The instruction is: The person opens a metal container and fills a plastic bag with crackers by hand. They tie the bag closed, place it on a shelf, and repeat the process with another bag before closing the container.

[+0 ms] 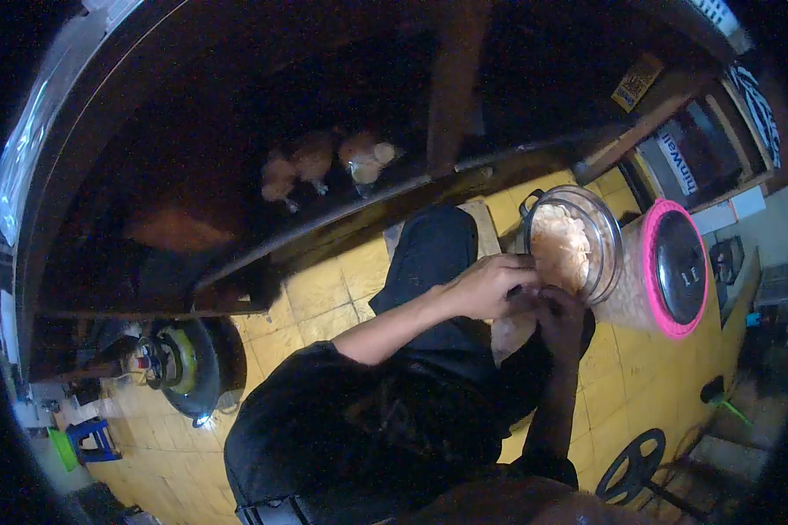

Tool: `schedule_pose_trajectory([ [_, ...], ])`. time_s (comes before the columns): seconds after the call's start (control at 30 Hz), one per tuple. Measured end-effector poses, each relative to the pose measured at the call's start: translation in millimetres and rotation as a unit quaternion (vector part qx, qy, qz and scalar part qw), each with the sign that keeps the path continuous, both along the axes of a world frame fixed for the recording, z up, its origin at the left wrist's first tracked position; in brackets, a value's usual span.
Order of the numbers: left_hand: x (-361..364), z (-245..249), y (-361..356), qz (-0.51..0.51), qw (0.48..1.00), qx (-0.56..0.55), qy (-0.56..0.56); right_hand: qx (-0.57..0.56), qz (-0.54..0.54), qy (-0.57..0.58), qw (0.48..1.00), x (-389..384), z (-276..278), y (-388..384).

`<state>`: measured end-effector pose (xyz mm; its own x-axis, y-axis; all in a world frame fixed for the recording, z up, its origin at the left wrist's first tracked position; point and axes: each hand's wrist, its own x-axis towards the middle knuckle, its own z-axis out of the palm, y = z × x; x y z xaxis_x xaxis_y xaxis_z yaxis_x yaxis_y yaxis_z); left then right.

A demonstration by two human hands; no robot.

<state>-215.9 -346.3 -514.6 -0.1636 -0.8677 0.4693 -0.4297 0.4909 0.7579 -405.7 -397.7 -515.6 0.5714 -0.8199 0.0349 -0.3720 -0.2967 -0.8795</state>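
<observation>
My left hand (497, 286) and my right hand (560, 319) meet over my lap, their fingers closed close together. What they hold between the fingertips is too small and dark to make out. Just below them is a pale, partly hidden shape (510, 337). Right beside the hands stands a round pot (617, 254) with a dark loop handle, filled with pale, flat pieces (559, 245). Its rim is close to the fingers of both hands.
A clear tub with a pink-rimmed dark lid (681, 269) stands beside the pot. Dark wooden shelving (324, 229) runs along the far side, with several small wrapped bundles (313, 159). On the yellow tiled floor (315, 302) are a large wok-like pan (223, 363) and a blue stool (92, 440).
</observation>
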Motion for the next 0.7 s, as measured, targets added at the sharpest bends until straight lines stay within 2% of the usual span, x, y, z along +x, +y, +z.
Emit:
schedule_pose_trajectory([
  [0.03,-3,0,1,0.035,0.997,-0.065,-0.008,0.023,0.011,-0.053,0.998,-1,-6,-1],
  [0.07,-5,0,0,0.028,0.998,-0.064,-0.008,0.023,0.004,-0.054,0.998,-1,-11,-1],
  [0.13,-9,1,1,0.099,0.989,-0.076,-0.074,-0.065,-0.064,-0.064,0.994,2,-17,0],
  [0.17,-12,-1,0,0.092,0.99,-0.076,-0.075,-0.065,-0.071,-0.065,0.993,5,-17,3],
  [0.23,-21,-9,-1,0.119,0.992,-0.014,0.032,-0.141,-0.158,-0.096,0.972,18,-11,11],
  [0.27,-24,-14,-3,0.114,0.993,-0.015,0.031,-0.142,-0.164,-0.096,0.971,21,-10,10],
  [0.3,-26,-17,-5,0.106,0.989,0.0,0.1,-0.31,-0.15,-0.048,0.938,24,-10,9],
  [0.33,-28,-20,-5,0.097,0.981,0.017,0.168,-0.466,-0.132,0.006,0.875,25,-11,9],
  [0.47,-30,-22,-3,0.094,0.981,0.067,0.154,-0.425,-0.123,0.009,0.897,20,-14,7],
  [0.5,-30,-16,-1,0.136,0.989,0.021,0.057,-0.249,-0.178,-0.017,0.952,23,-8,13],
  [0.53,-30,-13,0,0.177,0.983,-0.027,-0.041,-0.063,-0.226,-0.043,0.971,24,-5,18],
  [0.57,-29,-12,1,0.175,0.983,-0.027,-0.042,-0.063,-0.229,-0.043,0.97,19,-13,17],
  [0.63,-26,-10,0,0.17,0.97,-0.069,-0.158,-0.158,-0.136,-0.028,0.978,10,-35,9],
  [0.7,-24,-13,-1,0.153,0.969,-0.066,-0.181,-0.119,-0.131,-0.042,0.983,8,-41,12],
])
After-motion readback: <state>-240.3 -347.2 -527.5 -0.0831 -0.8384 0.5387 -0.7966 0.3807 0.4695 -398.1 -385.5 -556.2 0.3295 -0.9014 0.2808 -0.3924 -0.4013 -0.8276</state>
